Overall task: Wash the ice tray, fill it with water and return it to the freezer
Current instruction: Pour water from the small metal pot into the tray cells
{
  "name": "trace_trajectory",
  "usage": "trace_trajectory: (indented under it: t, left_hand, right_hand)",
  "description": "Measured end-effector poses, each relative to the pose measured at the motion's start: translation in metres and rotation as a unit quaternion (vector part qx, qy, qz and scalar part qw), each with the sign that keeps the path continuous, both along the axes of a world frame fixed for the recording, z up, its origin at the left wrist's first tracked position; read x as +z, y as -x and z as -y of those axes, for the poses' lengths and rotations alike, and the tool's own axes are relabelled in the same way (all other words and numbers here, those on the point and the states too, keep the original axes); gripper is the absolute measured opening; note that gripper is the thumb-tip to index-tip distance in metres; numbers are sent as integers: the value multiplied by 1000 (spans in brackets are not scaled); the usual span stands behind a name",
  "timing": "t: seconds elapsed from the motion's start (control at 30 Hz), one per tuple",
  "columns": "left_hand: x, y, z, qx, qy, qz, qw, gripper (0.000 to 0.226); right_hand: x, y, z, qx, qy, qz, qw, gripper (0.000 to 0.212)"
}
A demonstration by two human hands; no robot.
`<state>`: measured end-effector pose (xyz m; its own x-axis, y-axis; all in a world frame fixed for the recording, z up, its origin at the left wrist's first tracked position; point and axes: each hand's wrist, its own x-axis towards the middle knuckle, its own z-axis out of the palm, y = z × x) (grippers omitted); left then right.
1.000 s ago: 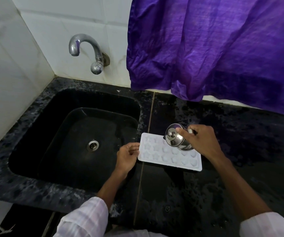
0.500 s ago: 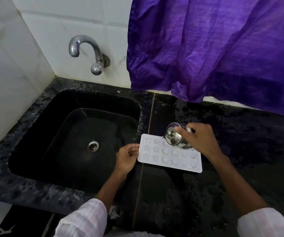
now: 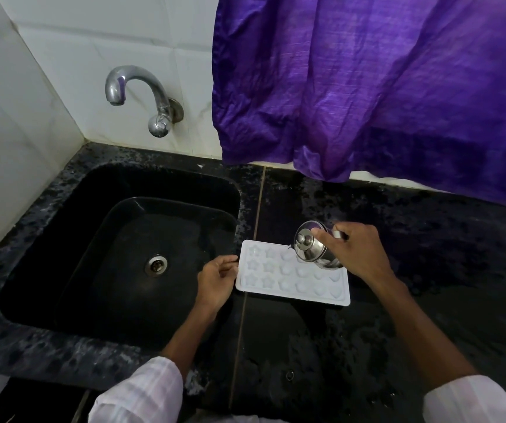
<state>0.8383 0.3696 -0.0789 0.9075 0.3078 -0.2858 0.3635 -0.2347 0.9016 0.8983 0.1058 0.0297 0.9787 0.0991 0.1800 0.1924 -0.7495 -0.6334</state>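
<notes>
A white ice tray [image 3: 279, 279] with star and heart moulds lies flat on the black counter [image 3: 382, 337], just right of the sink. My left hand [image 3: 216, 280] holds the tray's left edge, fingers curled at the rim. My right hand [image 3: 357, 250] grips a small lidded steel jug [image 3: 314, 250] by its handle. The jug is tilted to the left over the tray's far row of moulds. Whether water runs from the spout is too small to tell.
A black sink [image 3: 62, 236] with a steel drain [image 3: 156, 265] lies to the left, under a chrome tap [image 3: 141, 96] on the tiled wall. A purple cloth [image 3: 367, 87] hangs over the counter's back. The counter is wet.
The jug has shifted slightly along the tray's far row and stays tilted. My left hand keeps its hold on the tray's left edge.
</notes>
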Motion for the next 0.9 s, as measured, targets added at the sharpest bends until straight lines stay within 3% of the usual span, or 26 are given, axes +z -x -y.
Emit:
trace_trajectory:
  t: [0.9]
  left_hand:
    - [5, -4, 7, -8, -27, 17, 999, 29]
  right_hand:
    - [2, -1, 10, 10, 19, 13, 1000, 60]
